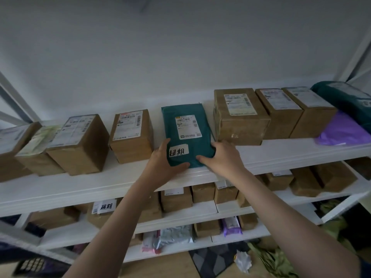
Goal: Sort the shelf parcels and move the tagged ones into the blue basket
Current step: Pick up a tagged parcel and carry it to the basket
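Right at the centre of the frame, a flat teal plastic mailer parcel (187, 133) lies on the white top shelf board (281, 155), its near end at the shelf's front edge. It carries a white printed shipping label (188, 127) and, lower down, a white handwritten tag (178, 151) with two dark characters. The left hand (163, 157) grips the parcel's lower left corner, thumb laid across the near edge and fingers along the side. The right hand (222, 155) clasps the lower right corner, thumb on top near the front edge, fingers wrapped round the side. Both forearms rise from the bottom of the frame.

Just left of the parcel stands a brown cardboard box with a label on top (131, 137); just right, a larger brown cardboard box wrapped in clear tape (240, 117). At the far right, a purple plastic bag (341, 131) lies partly under a second teal mailer (345, 99). In the lower left, on the shelf beneath, another brown box bears a similar handwritten tag (105, 206).
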